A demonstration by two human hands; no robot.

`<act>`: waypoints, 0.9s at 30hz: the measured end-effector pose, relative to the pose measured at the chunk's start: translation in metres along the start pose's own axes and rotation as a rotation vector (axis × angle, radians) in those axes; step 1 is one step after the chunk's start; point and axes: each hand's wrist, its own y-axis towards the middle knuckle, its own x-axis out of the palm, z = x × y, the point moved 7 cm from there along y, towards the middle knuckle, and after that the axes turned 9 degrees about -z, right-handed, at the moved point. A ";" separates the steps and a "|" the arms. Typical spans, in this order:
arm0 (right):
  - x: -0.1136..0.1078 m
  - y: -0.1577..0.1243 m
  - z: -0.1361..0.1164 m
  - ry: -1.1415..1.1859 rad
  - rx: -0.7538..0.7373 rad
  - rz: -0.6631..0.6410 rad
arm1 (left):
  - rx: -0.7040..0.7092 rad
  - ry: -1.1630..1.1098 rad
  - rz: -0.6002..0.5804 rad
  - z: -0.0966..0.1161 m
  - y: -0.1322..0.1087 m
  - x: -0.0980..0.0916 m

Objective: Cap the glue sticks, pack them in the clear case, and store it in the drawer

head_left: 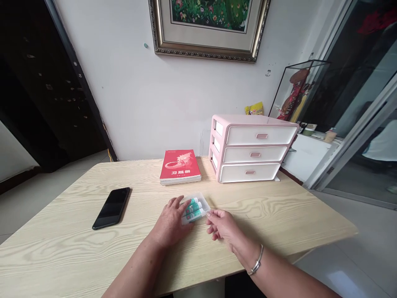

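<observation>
Both hands on a small clear plastic box (196, 207) near the middle of the wooden table (279, 211). Left hand (171, 223) lies flat over its left side, fingers spread, pressing it down. Right hand (222, 225) pinches the right edge between thumb and fingertips; a bangle (256, 261) sits on that wrist.

To do this well, I'd say: keep the left palm as the anchor so the box can't skate on the smooth top, and work the right pinch at the rim only, gently. Thin plastic looks likely to flex or pop.

Box itself: transparent, shallow, lying flat, holding a few white tubes with green labels side by side. Can't tell if the lid is latched.

Further out: black phone (112, 207) face up to the left, well apart. Red book (180, 166) behind the box. Pink three-drawer organiser (252, 149) at the wall, drawers closed.
</observation>
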 end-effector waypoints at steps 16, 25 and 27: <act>0.007 0.003 0.009 0.372 0.116 0.010 | 0.012 -0.009 0.104 0.025 0.001 0.011; 0.014 -0.009 0.007 0.421 0.102 -0.026 | 0.021 -0.016 0.091 0.025 -0.001 0.013; 0.016 -0.015 0.010 0.409 0.142 -0.062 | 0.023 -0.037 0.070 0.022 -0.001 0.014</act>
